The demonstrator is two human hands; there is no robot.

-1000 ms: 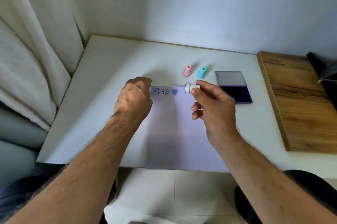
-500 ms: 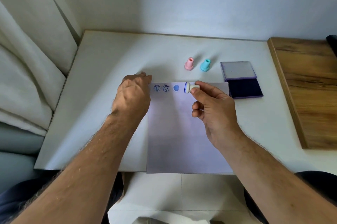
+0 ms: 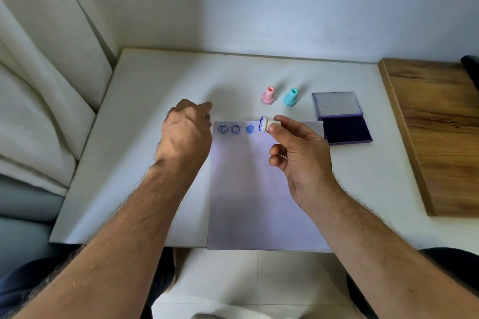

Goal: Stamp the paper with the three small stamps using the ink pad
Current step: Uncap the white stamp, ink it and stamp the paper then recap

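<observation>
A sheet of paper [image 3: 261, 189] lies on the white table and hangs over its near edge. Three blue stamp marks [image 3: 235, 129] sit in a row along its top edge. My right hand [image 3: 298, 152] pinches a small white stamp [image 3: 267, 126] on its side, inked face turned left, just above the paper's top edge. My left hand [image 3: 185, 134] rests loosely curled at the paper's top left corner. A pink stamp [image 3: 268, 95] and a teal stamp [image 3: 290, 97] stand upright beyond the paper. The open ink pad [image 3: 346, 130] lies to the right.
A wooden board [image 3: 435, 121] adjoins the white table [image 3: 145, 100] on the right, with a dark object at its far corner. White curtain fabric hangs on the left. Tiled floor shows below the table's near edge.
The view shifted as my head moved. My left hand lifted its fingers slightly at the paper corner. My right hand keeps the white stamp by the third mark.
</observation>
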